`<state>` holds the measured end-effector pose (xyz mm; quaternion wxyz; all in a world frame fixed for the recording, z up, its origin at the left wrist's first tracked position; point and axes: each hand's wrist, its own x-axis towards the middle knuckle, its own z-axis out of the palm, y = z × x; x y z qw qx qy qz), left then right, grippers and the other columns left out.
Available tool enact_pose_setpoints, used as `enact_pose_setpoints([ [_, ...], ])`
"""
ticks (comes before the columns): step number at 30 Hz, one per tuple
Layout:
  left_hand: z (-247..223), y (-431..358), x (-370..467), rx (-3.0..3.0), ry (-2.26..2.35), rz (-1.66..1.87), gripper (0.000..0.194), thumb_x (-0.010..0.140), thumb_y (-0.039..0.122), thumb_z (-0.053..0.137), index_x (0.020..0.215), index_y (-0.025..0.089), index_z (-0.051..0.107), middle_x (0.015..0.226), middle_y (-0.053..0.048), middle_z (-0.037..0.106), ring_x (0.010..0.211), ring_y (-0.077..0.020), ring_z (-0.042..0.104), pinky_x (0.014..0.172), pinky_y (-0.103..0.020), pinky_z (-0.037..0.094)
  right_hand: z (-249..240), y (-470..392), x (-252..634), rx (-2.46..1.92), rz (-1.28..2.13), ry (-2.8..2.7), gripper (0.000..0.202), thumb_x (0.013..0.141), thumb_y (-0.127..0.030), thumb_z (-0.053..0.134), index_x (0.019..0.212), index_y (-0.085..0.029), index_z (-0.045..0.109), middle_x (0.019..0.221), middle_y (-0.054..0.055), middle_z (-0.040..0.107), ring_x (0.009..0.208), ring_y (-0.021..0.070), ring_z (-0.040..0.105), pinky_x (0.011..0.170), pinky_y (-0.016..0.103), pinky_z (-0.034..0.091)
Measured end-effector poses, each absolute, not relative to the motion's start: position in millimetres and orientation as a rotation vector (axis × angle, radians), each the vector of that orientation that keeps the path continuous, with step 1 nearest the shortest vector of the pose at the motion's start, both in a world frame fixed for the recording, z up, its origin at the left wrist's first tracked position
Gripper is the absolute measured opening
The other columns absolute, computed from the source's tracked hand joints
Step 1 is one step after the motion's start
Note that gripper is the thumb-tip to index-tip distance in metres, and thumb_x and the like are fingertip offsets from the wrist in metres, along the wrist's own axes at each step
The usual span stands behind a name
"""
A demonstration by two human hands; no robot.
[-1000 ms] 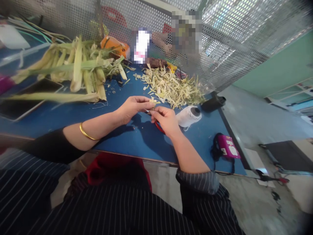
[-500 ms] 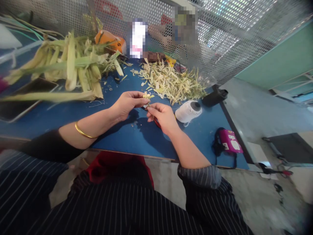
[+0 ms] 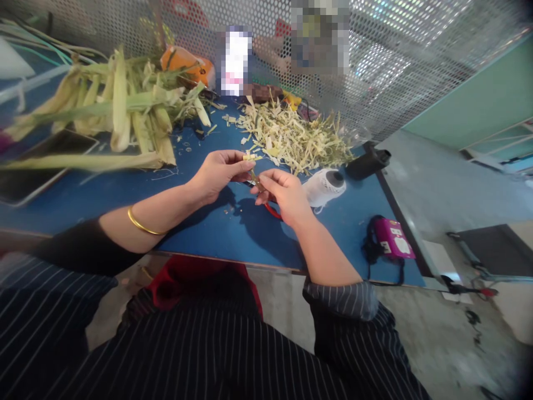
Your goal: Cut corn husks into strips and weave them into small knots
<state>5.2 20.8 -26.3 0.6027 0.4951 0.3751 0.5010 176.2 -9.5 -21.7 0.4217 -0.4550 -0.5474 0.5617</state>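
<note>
Over the blue table (image 3: 200, 236), my left hand (image 3: 220, 173) pinches a small pale yellow piece of plant strip (image 3: 250, 158) between thumb and fingers. Just to its right, my right hand (image 3: 283, 191) is closed, its fingertips on a thin end hanging below that piece. Red handles (image 3: 272, 210), seemingly of scissors, show beneath my right hand. Beyond both hands lies a heap of cut pale strips (image 3: 291, 136). A white thread cone (image 3: 325, 188) lies right of my right hand.
Long green husks (image 3: 120, 111) are piled at the left, over a dark tray-like object (image 3: 41, 166). An orange packet (image 3: 187, 65) sits behind them. At the right are a black cylinder (image 3: 368, 164) and a magenta box (image 3: 393, 238) with a black cord. A perforated metal screen (image 3: 266, 33) stands behind.
My right hand has shifted slightly right and away from my left fingertips. More of the red handles shows. My left hand has moved a little up, still pinching the piece.
</note>
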Motion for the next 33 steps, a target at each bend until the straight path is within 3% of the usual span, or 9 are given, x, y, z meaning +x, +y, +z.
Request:
enact_pose_setpoints([
  [10,-30,20,9,1.242,0.911,1.123,0.025,0.063,0.022,0.083,0.077,0.016,0.062,0.067,0.000,0.063,0.061,-0.0113,0.060,0.065,-0.029,0.053,-31,-7,174,-1.176,1.367,-1.440,0.014,0.075,-0.026,0.068,0.078,-0.018,0.057,0.065,-0.002,0.069,0.052,0.0104,0.064,0.055,0.024,0.051],
  [16,-30,20,9,1.325,0.922,1.135,0.026,0.062,0.018,0.082,0.077,0.017,0.061,0.065,0.002,0.061,0.064,-0.0131,0.062,0.066,-0.030,0.053,-33,-5,178,-1.207,1.188,-1.522,0.014,0.080,-0.026,0.063,0.071,-0.019,0.054,0.060,-0.005,0.060,0.056,0.0090,0.062,0.056,0.022,0.047],
  [23,-33,22,7,1.388,0.940,1.135,0.026,0.062,0.023,0.082,0.077,0.018,0.062,0.064,0.000,0.062,0.060,-0.0143,0.061,0.062,-0.031,0.052,-37,-5,175,-1.227,1.188,-1.530,0.015,0.083,-0.031,0.059,0.076,-0.021,0.050,0.066,-0.004,0.062,0.053,0.0091,0.062,0.053,0.023,0.048],
  [33,-31,17,6,1.605,1.039,1.159,0.021,0.065,0.022,0.078,0.071,0.019,0.058,0.059,0.003,0.057,0.055,-0.0118,0.054,0.054,-0.027,0.041,-32,-8,169,-1.192,1.258,-1.422,0.019,0.066,-0.020,0.072,0.073,-0.019,0.054,0.057,-0.007,0.061,0.048,0.0086,0.060,0.052,0.023,0.049],
])
